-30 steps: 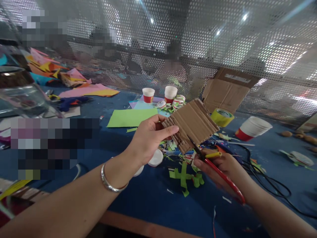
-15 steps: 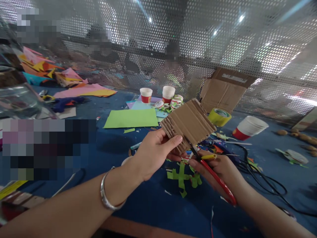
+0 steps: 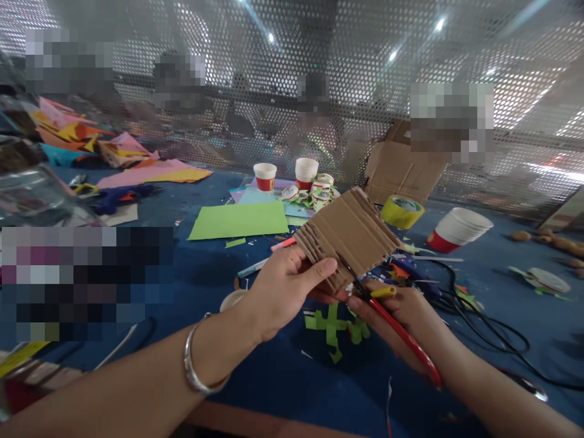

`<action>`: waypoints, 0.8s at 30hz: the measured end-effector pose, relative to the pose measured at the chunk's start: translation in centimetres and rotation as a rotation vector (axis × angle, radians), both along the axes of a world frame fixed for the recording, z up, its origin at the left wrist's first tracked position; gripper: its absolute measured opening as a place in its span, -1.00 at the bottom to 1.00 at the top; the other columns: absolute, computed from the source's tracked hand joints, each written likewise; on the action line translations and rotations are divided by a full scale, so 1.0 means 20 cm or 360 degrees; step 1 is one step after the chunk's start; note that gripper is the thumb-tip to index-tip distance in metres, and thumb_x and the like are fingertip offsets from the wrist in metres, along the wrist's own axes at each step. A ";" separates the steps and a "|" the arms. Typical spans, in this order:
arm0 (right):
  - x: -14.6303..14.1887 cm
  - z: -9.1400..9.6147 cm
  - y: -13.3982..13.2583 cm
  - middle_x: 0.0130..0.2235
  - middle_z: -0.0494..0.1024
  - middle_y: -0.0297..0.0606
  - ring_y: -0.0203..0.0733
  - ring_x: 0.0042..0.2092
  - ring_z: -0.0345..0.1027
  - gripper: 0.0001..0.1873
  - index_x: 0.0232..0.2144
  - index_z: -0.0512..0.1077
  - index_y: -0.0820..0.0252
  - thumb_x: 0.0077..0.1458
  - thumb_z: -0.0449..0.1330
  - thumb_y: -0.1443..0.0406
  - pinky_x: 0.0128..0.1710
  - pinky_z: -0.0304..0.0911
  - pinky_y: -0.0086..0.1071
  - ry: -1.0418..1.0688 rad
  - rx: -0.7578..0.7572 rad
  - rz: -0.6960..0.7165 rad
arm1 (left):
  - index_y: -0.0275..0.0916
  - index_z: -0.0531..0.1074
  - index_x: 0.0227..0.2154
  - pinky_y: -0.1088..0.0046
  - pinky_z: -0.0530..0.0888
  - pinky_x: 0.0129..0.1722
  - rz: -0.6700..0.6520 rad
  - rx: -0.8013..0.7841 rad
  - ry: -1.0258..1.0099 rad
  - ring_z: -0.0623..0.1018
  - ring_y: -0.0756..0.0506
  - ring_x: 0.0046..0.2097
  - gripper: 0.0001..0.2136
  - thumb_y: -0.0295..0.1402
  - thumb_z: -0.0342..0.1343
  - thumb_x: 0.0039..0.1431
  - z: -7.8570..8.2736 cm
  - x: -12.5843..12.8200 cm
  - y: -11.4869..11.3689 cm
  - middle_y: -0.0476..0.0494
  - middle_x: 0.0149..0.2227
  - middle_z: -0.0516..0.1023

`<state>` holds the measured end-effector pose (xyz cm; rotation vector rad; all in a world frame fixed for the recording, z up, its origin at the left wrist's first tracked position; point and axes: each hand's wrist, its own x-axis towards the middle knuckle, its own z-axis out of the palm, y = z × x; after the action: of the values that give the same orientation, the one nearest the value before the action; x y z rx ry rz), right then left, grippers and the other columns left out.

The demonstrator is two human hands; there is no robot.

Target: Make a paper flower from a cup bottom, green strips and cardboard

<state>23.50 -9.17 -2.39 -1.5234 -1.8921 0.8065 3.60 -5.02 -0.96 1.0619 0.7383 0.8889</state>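
My left hand (image 3: 278, 286) pinches the lower left corner of a brown corrugated cardboard piece (image 3: 349, 231), held up over the blue table (image 3: 255, 371). My right hand (image 3: 401, 319) grips red-handled scissors (image 3: 392, 322), whose dark blades bite into the cardboard's lower edge. A silver bangle sits on my left wrist. Green paper scraps (image 3: 335, 325) lie on the table just under both hands.
A green paper sheet (image 3: 239, 220), two paper cups (image 3: 285, 174), a yellow tape roll (image 3: 402, 211), a tipped stack of cups (image 3: 458, 229), a cardboard box (image 3: 401, 167) and black cables (image 3: 483, 331) lie around. Coloured paper piles up far left. A perforated metal screen closes the back; people sit behind it.
Both hands and the cardboard have drifted slightly down and left. The scissor blades sit deeper in the cardboard's lower edge than a second ago.
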 end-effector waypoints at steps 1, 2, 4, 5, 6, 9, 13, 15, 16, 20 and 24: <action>0.00 0.00 0.00 -0.50 0.54 -0.31 -0.07 -0.34 0.52 -0.71 -0.26 0.59 0.12 0.20 0.22 0.06 -0.36 0.36 -0.36 -0.0014 -0.0006 0.0001 | -0.29 0.50 -0.31 0.52 0.54 -0.37 -0.0002 0.0014 0.0002 0.60 0.01 -0.40 -0.80 -0.23 0.28 0.20 0.00 0.00 0.00 -0.09 -0.40 0.62; -0.01 0.00 0.00 -0.50 0.54 -0.31 -0.09 -0.36 0.51 -0.72 -0.29 0.58 0.13 0.21 0.22 0.07 -0.37 0.35 -0.35 -0.0024 -0.0017 0.0007 | -0.29 0.50 -0.31 0.53 0.54 -0.38 -0.0005 0.0026 0.0005 0.60 0.01 -0.40 -0.80 -0.23 0.28 0.19 0.00 0.00 0.00 -0.09 -0.40 0.63; -0.01 0.00 0.00 -0.50 0.53 -0.31 -0.11 -0.39 0.50 -0.73 -0.35 0.54 0.13 0.20 0.21 0.07 -0.38 0.34 -0.35 -0.0019 -0.0042 0.0013 | -0.29 0.51 -0.29 0.53 0.54 -0.38 -0.0019 0.0038 0.0026 0.61 0.01 -0.40 -0.79 -0.23 0.28 0.19 -0.01 0.00 0.00 -0.12 -0.39 0.64; -0.01 -0.01 0.00 -0.50 0.53 -0.31 -0.12 -0.40 0.49 -0.73 -0.37 0.52 0.13 0.19 0.21 0.08 -0.40 0.32 -0.36 -0.0011 -0.0048 0.0009 | -0.30 0.51 -0.28 0.52 0.54 -0.38 -0.0026 0.0036 0.0041 0.61 0.00 -0.40 -0.78 -0.22 0.28 0.19 -0.01 0.00 0.00 -0.13 -0.37 0.65; -0.01 -0.01 0.00 -0.50 0.53 -0.31 -0.13 -0.42 0.48 -0.74 -0.38 0.50 0.13 0.19 0.21 0.08 -0.43 0.31 -0.36 -0.0010 -0.0049 -0.0003 | -0.30 0.51 -0.27 0.51 0.55 -0.37 -0.0036 0.0026 0.0056 0.62 0.00 -0.39 -0.77 -0.21 0.28 0.19 -0.02 0.01 0.00 -0.15 -0.36 0.66; 0.00 -0.04 -0.01 -0.55 0.48 -0.32 -0.16 -0.48 0.42 -0.75 -0.40 0.45 0.12 0.20 0.18 0.10 -0.52 0.23 -0.38 -0.0051 0.0000 -0.0036 | -0.29 0.53 -0.28 0.49 0.55 -0.35 -0.0057 -0.0012 0.0072 0.62 -0.01 -0.39 -0.74 -0.16 0.29 0.16 -0.02 0.01 -0.01 -0.16 -0.35 0.66; 0.01 -0.08 -0.01 -0.58 0.45 -0.31 -0.16 -0.50 0.41 -0.78 -0.44 0.41 0.11 0.20 0.16 0.15 -0.54 0.23 -0.39 -0.0077 0.0127 -0.0027 | -0.27 0.54 -0.31 0.49 0.55 -0.36 -0.0072 -0.0013 0.0056 0.61 -0.01 -0.40 -0.73 -0.14 0.30 0.14 -0.01 0.01 -0.02 -0.14 -0.37 0.65; 0.02 -0.09 0.00 -0.57 0.47 -0.30 -0.15 -0.48 0.43 -0.81 -0.45 0.41 0.12 0.18 0.17 0.20 -0.52 0.26 -0.38 -0.0089 0.0189 -0.0017 | -0.27 0.53 -0.31 0.47 0.55 -0.35 -0.0079 -0.0026 0.0051 0.62 -0.02 -0.40 -0.74 -0.15 0.30 0.15 -0.02 0.01 -0.02 -0.14 -0.37 0.65; 0.02 -0.10 0.00 -0.56 0.49 -0.29 -0.15 -0.48 0.43 -0.82 -0.46 0.41 0.12 0.17 0.17 0.22 -0.51 0.27 -0.38 -0.0098 0.0214 -0.0014 | -0.27 0.53 -0.30 0.46 0.56 -0.34 -0.0087 -0.0034 0.0046 0.62 -0.02 -0.40 -0.74 -0.15 0.30 0.15 -0.02 0.02 -0.03 -0.14 -0.36 0.65; 0.04 -0.13 0.00 -0.55 0.51 -0.29 -0.20 -0.49 0.41 -0.83 -0.49 0.37 0.12 0.14 0.17 0.24 -0.50 0.27 -0.40 -0.0116 0.0265 -0.0017 | -0.27 0.52 -0.29 0.46 0.58 -0.31 -0.0137 -0.0035 0.0037 0.62 -0.01 -0.40 -0.73 -0.14 0.31 0.14 -0.03 0.02 -0.03 -0.15 -0.33 0.66; 0.06 -0.13 0.01 -0.59 0.47 -0.31 -0.22 -0.55 0.37 -0.81 -0.49 0.38 0.11 0.10 0.18 0.17 -0.58 0.23 -0.41 -0.0046 0.0190 -0.0034 | -0.28 0.53 -0.30 0.48 0.58 -0.30 -0.0164 0.0005 0.0054 0.63 -0.02 -0.38 -0.73 -0.14 0.26 0.20 -0.04 0.02 -0.03 -0.14 -0.36 0.64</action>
<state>24.68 -8.97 -5.09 -1.4869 -1.9061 0.6536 3.98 -5.57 -1.71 1.1102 0.7041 0.7862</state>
